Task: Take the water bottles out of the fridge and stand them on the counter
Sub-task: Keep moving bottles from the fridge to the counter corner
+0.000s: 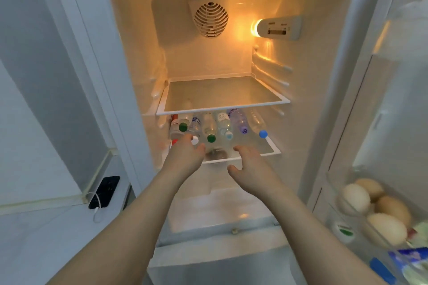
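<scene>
**Bottles Lying Cap-Forward, Just Beyond Both Hands**

Lay in a row on the lower shelf (273,151) of the open fridge (129,37): the bottles (209,126), on their sides, long axes running front to back, caps toward the door. Sat just ahead of and slightly above both hands. Reached furthest in on the left: left hand (185,154), fingers loosely spread, holding nothing, fingertips touching or all but touching a white cap (195,140), with a green cap (211,138) just to its right. Hovered near the shelf's front lip: right hand (249,165), fingers relaxed and open, empty, a little short of the row; nearest to it, the pale-blue-capped bottle (228,127) and a purple-tinted one (239,121). Stood apart at the right end, angled outward: a bottle with a bright blue cap (263,134).

Looked clear, thin-walled and ribbed, probably soft plastic, likely slick with cold; round bodies apt to roll once a neighbour was drawn out. Seemed best taken by neck or cap, pulled straight forward along the axis. Glass shelves, white plastic rims; upper shelf (222,95) overhanging the row, leaving little headroom for tilting upright inside. Table not in view. Eggs (356,199) in the door rack at right.
</scene>
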Tool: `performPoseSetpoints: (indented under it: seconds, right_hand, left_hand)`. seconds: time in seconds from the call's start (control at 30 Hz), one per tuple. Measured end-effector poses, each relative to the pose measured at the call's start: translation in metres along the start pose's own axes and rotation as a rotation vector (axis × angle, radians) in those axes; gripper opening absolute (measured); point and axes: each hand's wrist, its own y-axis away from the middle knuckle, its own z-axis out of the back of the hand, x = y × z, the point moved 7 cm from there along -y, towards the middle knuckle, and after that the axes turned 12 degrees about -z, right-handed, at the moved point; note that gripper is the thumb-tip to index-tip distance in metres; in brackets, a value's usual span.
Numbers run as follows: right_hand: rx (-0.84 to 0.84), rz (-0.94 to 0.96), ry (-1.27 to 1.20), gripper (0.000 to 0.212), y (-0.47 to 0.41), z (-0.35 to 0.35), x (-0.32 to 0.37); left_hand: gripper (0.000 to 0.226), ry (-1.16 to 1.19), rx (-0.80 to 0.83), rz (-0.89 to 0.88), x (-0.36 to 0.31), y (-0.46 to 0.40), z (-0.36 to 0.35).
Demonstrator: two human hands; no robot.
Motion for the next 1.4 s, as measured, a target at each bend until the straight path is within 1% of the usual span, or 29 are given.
performPoseSetpoints:
  seconds: [0.03,0.07,0.13,0.23,0.33,0.4,0.5,0.6,0.7,0.8,0.9,0.97,1.07,1.17,1.4]
  right_hand:
    - [0.008,-0.015,-0.020,0.052,-0.017,-0.005,-0.002]
    - [0.007,-0.034,-0.046,0.053,-0.029,-0.008,-0.004]
    - [-0.016,-0.074,-0.108,0.052,-0.060,-0.014,-0.009]
    - [-0.044,-0.105,-0.217,0.051,-0.092,-0.028,-0.011]
    - [-0.020,-0.125,-0.441,0.048,-0.126,-0.056,-0.005]
    - [-0.010,-0.142,-0.475,0.048,-0.146,-0.076,-0.002]
    - [-0.004,-0.179,-0.465,0.048,-0.171,-0.105,-0.002]
    - [-0.065,-0.188,-0.369,0.046,-0.194,-0.122,-0.003]
    - [-0.134,-0.204,-0.246,0.052,-0.213,-0.131,0.000]
    - [-0.146,-0.219,-0.123,0.054,-0.224,-0.138,0.002]
    - [-0.178,-0.231,-0.073,0.058,-0.233,-0.142,0.000]
    - [-0.206,-0.217,-0.014,0.066,-0.238,-0.144,0.001]
    - [-0.208,-0.201,0.054,0.073,-0.245,-0.149,0.003]
    - [-0.218,-0.201,0.016,0.068,-0.247,-0.147,0.002]
    - [-0.288,-0.153,-0.225,0.055,-0.220,-0.135,-0.001]
  left_hand:
    - [0.024,0.003,-0.006,0.026,0.008,-0.016,-0.004]
    - [0.025,0.019,-0.013,0.055,0.015,-0.028,-0.007]
    - [0.037,0.119,-0.040,0.128,0.031,-0.058,-0.016]
    - [0.044,0.275,-0.154,0.255,0.047,-0.088,-0.024]
    - [0.056,0.298,-0.259,0.306,0.071,-0.123,-0.026]
    - [0.054,0.275,-0.298,0.319,0.088,-0.143,-0.026]
    - [0.045,0.217,-0.288,0.352,0.107,-0.167,-0.029]
    - [0.041,0.146,-0.256,0.360,0.115,-0.180,-0.033]
    - [0.044,0.101,-0.221,0.372,0.122,-0.189,-0.042]
    - [0.046,0.072,-0.218,0.375,0.120,-0.191,-0.046]
    - [0.049,0.059,-0.234,0.381,0.121,-0.195,-0.048]
    - [0.053,0.046,-0.243,0.385,0.125,-0.197,-0.051]
    - [0.057,0.020,-0.262,0.380,0.130,-0.197,-0.054]
    - [0.057,-0.002,-0.268,0.385,0.131,-0.196,-0.055]
    - [0.059,-0.053,-0.278,0.360,0.125,-0.185,-0.052]
